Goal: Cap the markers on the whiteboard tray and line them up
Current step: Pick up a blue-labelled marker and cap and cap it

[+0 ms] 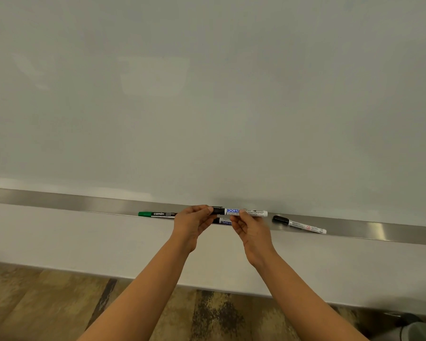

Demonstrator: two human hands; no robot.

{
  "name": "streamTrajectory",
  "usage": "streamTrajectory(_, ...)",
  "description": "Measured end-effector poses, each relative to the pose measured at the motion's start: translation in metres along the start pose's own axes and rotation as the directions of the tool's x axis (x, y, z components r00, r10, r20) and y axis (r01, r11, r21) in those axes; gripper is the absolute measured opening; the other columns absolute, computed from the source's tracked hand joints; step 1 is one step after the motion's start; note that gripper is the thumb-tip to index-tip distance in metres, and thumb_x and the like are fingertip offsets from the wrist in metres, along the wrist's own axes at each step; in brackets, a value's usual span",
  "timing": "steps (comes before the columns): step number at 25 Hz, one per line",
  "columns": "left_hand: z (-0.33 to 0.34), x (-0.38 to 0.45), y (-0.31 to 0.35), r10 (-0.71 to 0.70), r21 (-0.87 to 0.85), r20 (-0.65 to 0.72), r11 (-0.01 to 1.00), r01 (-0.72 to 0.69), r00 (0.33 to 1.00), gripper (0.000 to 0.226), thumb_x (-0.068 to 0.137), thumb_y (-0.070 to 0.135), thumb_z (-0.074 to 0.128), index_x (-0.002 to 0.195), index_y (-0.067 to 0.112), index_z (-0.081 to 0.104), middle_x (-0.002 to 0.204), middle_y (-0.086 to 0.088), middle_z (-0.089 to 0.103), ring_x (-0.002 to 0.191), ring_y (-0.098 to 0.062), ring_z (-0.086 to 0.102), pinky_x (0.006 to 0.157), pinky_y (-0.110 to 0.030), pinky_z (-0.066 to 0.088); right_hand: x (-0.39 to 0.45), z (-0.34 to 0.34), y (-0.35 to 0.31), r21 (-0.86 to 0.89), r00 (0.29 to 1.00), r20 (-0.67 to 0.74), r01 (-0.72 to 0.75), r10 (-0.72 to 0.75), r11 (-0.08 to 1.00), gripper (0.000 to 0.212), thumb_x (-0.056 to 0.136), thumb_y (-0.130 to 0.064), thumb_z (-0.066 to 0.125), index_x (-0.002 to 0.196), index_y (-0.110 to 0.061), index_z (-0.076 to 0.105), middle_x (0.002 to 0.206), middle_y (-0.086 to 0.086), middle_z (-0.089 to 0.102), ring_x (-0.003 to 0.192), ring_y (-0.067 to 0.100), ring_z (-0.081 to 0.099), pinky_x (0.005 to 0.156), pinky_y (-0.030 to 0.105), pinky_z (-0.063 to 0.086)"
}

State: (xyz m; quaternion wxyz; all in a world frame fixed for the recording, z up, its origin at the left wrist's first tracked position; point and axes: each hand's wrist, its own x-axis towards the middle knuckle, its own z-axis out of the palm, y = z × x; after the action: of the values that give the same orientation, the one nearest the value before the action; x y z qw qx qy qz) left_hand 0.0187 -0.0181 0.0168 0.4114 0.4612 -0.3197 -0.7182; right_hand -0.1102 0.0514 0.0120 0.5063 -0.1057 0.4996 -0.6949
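Observation:
A steel whiteboard tray [84, 203] runs across the view below the whiteboard. Just above it I hold a white marker with a blue label [253, 212] level. My right hand [250, 226] grips its barrel, and my left hand [194, 219] pinches its black cap [218, 210] at the left end. A second white and blue marker [224, 221] lies on the tray beneath, partly hidden by my hands. A green-capped marker [155, 214] lies to the left, and a capped black and white marker [299, 225] lies at a slant to the right.
The whiteboard [207, 94] fills the upper view. Below the tray is a pale wall band, then a wooden floor [59, 303]. A dark grey object [413, 326] sits at the bottom right corner.

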Motion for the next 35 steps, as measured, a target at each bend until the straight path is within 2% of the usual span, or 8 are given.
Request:
streamTrajectory(5, -0.002, 0.000, 0.000, 0.017, -0.017, -0.037, 1.000, -0.018, 0.999, 0.007, 0.083, -0.001, 0.062, 0.080, 0.006, 0.062, 0.079, -0.011, 0.068, 0.065, -0.015, 0.070, 0.055, -0.016, 0.058, -0.005, -0.006, -0.004, -0.073, 0.999, 0.029, -0.042, 0.044, 0.996, 0.013, 0.081, -0.008, 0.068, 0.092, -0.002, 0.068, 0.078, 0.009, 0.070, 0.063, 0.010, 0.066, 0.055, 0.016, 0.056)
streamTrajectory(9, -0.001, 0.000, -0.003, 0.099, -0.052, -0.048, 0.993, -0.102, 0.994, 0.012, 0.089, 0.005, 0.055, 0.095, -0.001, 0.064, 0.083, -0.010, 0.066, 0.076, -0.018, 0.065, 0.057, -0.014, 0.058, -0.008, -0.015, -0.006, -0.354, 0.991, 0.027, -0.113, 0.131, 0.928, 0.016, 0.076, -0.028, 0.074, 0.084, -0.014, 0.071, 0.076, 0.001, 0.068, 0.066, 0.010, 0.059, 0.052, 0.018, 0.045)
streamTrajectory(14, 0.010, -0.003, 0.000, 0.159, 0.039, -0.021, 0.987, -0.158, 0.987, 0.023, 0.094, 0.020, 0.050, 0.109, 0.012, 0.064, 0.087, -0.004, 0.065, 0.079, -0.018, 0.060, 0.065, -0.024, 0.049, -0.014, -0.004, 0.008, -0.585, 0.985, 0.127, -0.021, 0.117, 0.811, 0.025, 0.096, -0.025, 0.047, 0.114, -0.015, 0.060, 0.075, -0.001, 0.053, 0.060, 0.010, 0.037, 0.046, 0.016, 0.031)
streamTrajectory(20, 0.018, -0.004, 0.015, 0.153, -0.190, -0.008, 0.970, -0.151, 0.988, 0.019, 0.093, 0.023, 0.050, 0.087, 0.015, 0.066, 0.077, -0.004, 0.062, 0.075, -0.017, 0.058, 0.072, -0.031, 0.047, -0.023, 0.009, 0.015, -0.523, 0.965, 0.251, 0.072, 0.073, 0.849, 0.023, 0.096, -0.015, 0.047, 0.115, -0.017, 0.060, 0.094, -0.001, 0.064, 0.083, 0.013, 0.057, 0.071, 0.019, 0.049)
streamTrajectory(23, 0.019, -0.004, 0.019, 0.037, -0.279, 0.144, 0.960, 0.005, 0.989, 0.036, 0.094, 0.034, 0.042, 0.080, 0.009, 0.064, 0.062, -0.003, 0.063, 0.063, -0.017, 0.057, 0.071, -0.031, 0.048, -0.024, 0.014, 0.019, -0.443, 0.971, 0.237, 0.067, 0.045, 0.894, 0.014, 0.091, -0.014, 0.056, 0.105, -0.015, 0.061, 0.095, 0.001, 0.069, 0.083, 0.014, 0.063, 0.072, 0.023, 0.055)
streamTrajectory(26, 0.018, -0.002, 0.028, -0.100, -0.188, 0.211, 0.972, 0.141, 0.972, 0.051, 0.089, 0.047, 0.038, 0.067, 0.007, 0.060, 0.051, -0.003, 0.056, 0.048, -0.017, 0.050, 0.061, -0.031, 0.042, -0.023, 0.021, 0.023, -0.421, 0.979, 0.201, 0.071, 0.017, 0.904, 0.005, 0.089, -0.012, 0.059, 0.093, -0.014, 0.058, 0.087, 0.004, 0.069, 0.078, 0.015, 0.066, 0.071, 0.025, 0.059)
streamTrajectory(29, 0.015, 0.000, 0.034, -0.139, -0.051, 0.188, 0.987, 0.151, 0.972, 0.053, 0.086, 0.051, 0.036, 0.059, 0.009, 0.053, 0.038, 0.002, 0.038, 0.036, -0.012, 0.032, 0.049, -0.026, 0.032, -0.025, 0.032, 0.033, -0.440, 0.981, 0.186, 0.037, 0.051, 0.897, 0.008, 0.086, -0.013, 0.063, 0.086, -0.016, 0.056, 0.087, 0.008, 0.070, 0.077, 0.018, 0.069, 0.072, 0.026, 0.060)
streamTrajectory(35, -0.005, 0.009, 0.047, -0.213, 0.033, 0.192, 0.977, 0.211, 0.958, 0.059, 0.083, 0.058, 0.040, 0.048, 0.012, 0.047, 0.032, 0.005, 0.029, 0.029, -0.009, 0.024, 0.038, -0.017, 0.024, -0.017, 0.023, 0.021, -0.507, 0.971, 0.175, -0.053, 0.163, 0.860, 0.037, 0.083, -0.022, 0.067, 0.115, -0.011, 0.050, 0.107, 0.010, 0.064, 0.094, 0.020, 0.061, 0.087, 0.034, 0.051)
